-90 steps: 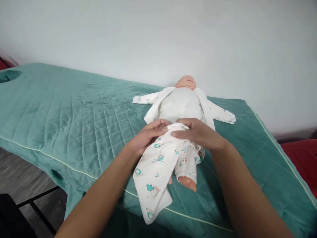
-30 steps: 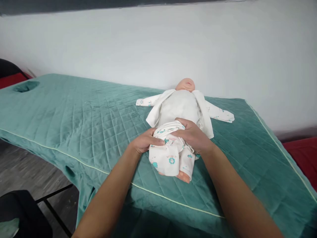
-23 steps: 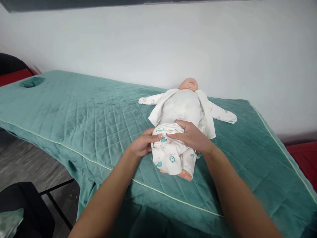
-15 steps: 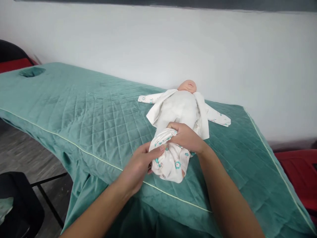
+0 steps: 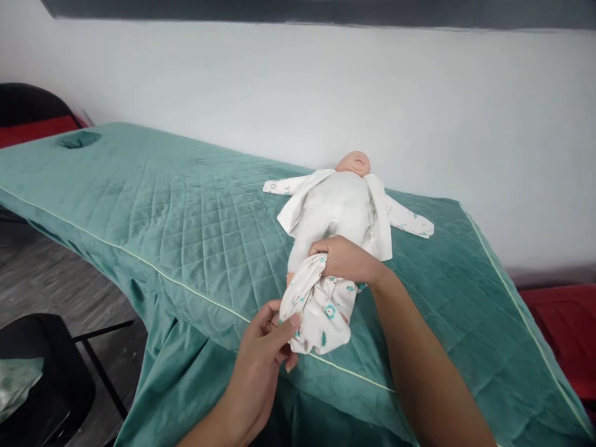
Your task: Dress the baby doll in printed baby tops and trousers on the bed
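Note:
A baby doll (image 5: 356, 164) lies on its back on the green quilted bed cover, its head toward the wall. It wears a white bodysuit (image 5: 342, 192), with an open white jacket (image 5: 410, 221) whose patterned sleeves spread to both sides. Bunched around its lower legs are white baby pants (image 5: 321, 313) with a green animal print. My left hand (image 5: 267, 341) pinches the lower left side of the pants between thumb and fingers. With its fingers closed on the upper edge, my right hand (image 5: 342, 257) grips the pants between the doll's legs. The doll's feet are hidden by the cloth.
The green bed (image 5: 177, 198) has a face hole (image 5: 79, 139) at its far left end and stands against a white wall (image 5: 298, 93). A black chair (image 5: 51, 354) with a patterned cloth (image 5: 18, 382) is at lower left. Red seats (image 5: 563, 329) show at right.
My left hand has moved down toward the bed's front edge, drawing the pants' lower end with it. More of the doll's leg shows. My right hand has shifted slightly.

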`<state>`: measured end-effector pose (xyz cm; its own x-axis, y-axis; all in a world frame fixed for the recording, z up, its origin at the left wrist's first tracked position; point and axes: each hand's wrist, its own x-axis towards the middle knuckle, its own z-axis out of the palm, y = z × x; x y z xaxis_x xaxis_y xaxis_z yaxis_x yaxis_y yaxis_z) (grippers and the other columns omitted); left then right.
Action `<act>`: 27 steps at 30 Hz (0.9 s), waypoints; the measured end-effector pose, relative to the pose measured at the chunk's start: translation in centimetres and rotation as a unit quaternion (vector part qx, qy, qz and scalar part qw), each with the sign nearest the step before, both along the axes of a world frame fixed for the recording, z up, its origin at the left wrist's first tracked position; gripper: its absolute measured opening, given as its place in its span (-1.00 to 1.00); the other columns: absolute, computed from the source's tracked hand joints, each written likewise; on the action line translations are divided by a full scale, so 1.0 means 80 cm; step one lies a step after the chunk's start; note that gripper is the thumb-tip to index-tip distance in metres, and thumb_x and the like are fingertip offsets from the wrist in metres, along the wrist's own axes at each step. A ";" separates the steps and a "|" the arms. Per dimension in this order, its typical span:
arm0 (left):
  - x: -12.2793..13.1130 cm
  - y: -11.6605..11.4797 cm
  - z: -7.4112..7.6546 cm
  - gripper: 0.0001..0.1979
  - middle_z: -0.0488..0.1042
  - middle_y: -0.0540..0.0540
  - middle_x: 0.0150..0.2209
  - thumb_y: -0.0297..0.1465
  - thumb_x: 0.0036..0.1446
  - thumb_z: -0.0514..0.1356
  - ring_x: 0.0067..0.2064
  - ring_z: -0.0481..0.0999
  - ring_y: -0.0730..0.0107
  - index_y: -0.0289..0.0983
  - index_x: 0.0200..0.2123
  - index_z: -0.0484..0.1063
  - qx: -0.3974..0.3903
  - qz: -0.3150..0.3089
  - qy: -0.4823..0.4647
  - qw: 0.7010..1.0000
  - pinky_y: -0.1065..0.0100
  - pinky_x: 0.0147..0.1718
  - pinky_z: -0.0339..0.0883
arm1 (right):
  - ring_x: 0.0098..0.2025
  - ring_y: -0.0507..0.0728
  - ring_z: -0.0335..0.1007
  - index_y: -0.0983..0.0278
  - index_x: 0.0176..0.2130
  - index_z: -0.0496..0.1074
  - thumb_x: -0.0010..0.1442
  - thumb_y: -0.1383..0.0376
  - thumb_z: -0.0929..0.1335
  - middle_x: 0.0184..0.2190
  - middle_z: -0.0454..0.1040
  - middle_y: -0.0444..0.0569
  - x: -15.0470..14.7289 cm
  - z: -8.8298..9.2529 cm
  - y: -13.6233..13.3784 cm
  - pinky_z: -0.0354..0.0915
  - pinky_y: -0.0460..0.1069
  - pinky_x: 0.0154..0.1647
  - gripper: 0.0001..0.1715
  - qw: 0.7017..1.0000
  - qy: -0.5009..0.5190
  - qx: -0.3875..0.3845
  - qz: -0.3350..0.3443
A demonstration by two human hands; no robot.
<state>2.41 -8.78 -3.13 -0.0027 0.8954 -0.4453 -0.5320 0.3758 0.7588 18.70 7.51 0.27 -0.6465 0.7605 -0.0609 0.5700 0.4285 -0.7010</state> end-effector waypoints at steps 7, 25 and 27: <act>-0.028 0.009 -0.025 -0.65 0.35 0.05 -0.53 -0.12 0.05 0.37 -0.55 0.26 0.56 -0.27 -0.29 0.43 0.040 0.013 0.098 0.994 0.50 -0.64 0.17 | -0.40 0.05 0.32 0.26 -0.50 0.45 0.00 0.25 0.44 -0.49 0.50 -0.14 -0.005 0.005 -0.004 0.05 -0.06 -0.40 -0.86 0.997 -0.073 0.026 -0.003; -0.042 0.035 -0.028 -0.64 0.40 0.05 -0.52 -0.15 -0.04 0.40 -0.56 0.35 0.50 -0.29 -0.36 0.43 -0.007 0.014 0.079 0.997 0.45 -0.61 0.27 | -0.38 0.08 0.38 0.22 -0.43 0.48 0.15 0.00 0.40 -0.41 0.57 -0.12 -0.010 0.011 -0.009 0.01 -0.03 -0.41 -0.65 0.990 -0.138 0.037 0.007; -0.040 0.032 -0.033 -0.63 0.42 0.04 -0.47 -0.11 -0.02 0.38 -0.50 0.37 0.50 -0.28 -0.33 0.44 0.004 0.013 0.129 0.992 0.46 -0.55 0.29 | -0.38 0.07 0.37 0.22 -0.42 0.49 0.15 0.02 0.40 -0.40 0.56 -0.12 -0.010 0.012 -0.009 0.02 -0.04 -0.40 -0.67 0.988 -0.149 0.034 0.010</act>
